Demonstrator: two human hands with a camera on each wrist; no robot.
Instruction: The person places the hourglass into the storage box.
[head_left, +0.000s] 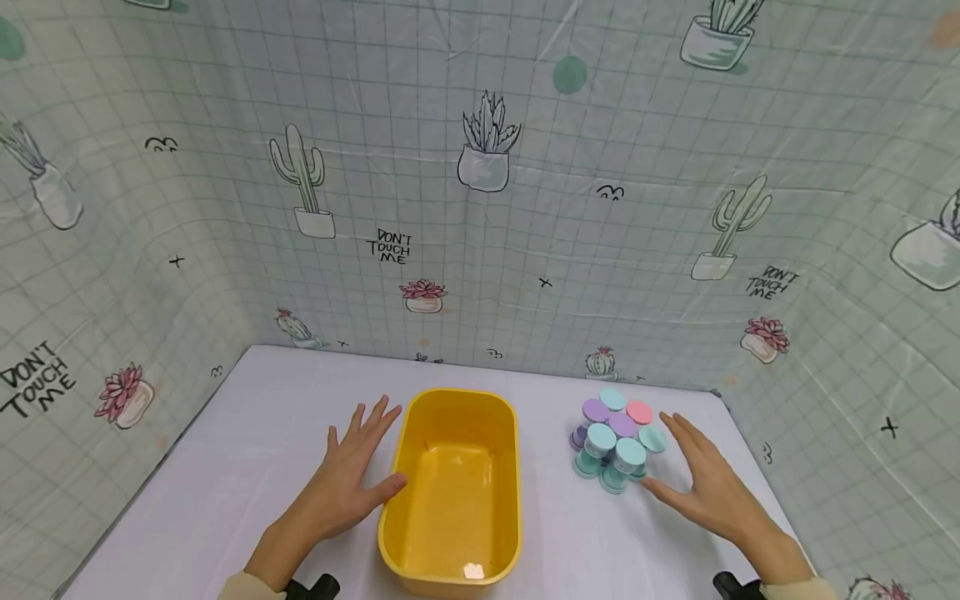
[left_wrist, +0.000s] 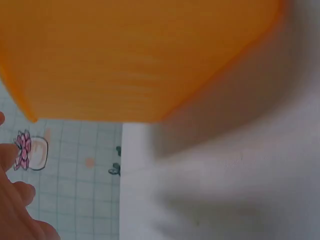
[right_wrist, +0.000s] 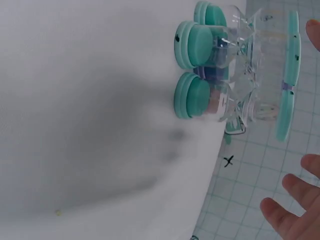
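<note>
A deep yellow plastic bin (head_left: 450, 500) stands in the middle of the table. Nothing lies inside it. My left hand (head_left: 341, 492) is spread beside its left side, with the thumb at the rim; whether it touches cannot be told. To the right stands a tight cluster of small sand timers (head_left: 622, 426) with light teal, purple and pink caps. From the right wrist, several timers (right_wrist: 199, 45) show teal ends and clear, narrow-waisted bodies. My right hand (head_left: 708, 492), fingers extended, hovers just right of the cluster and holds nothing.
A white cloth covers the table (head_left: 300, 392). Behind it and along both sides hangs a grid-patterned curtain (head_left: 525, 242) with cactus drawings. The bin's long side runs away from me, and a gap of table separates it from the timers.
</note>
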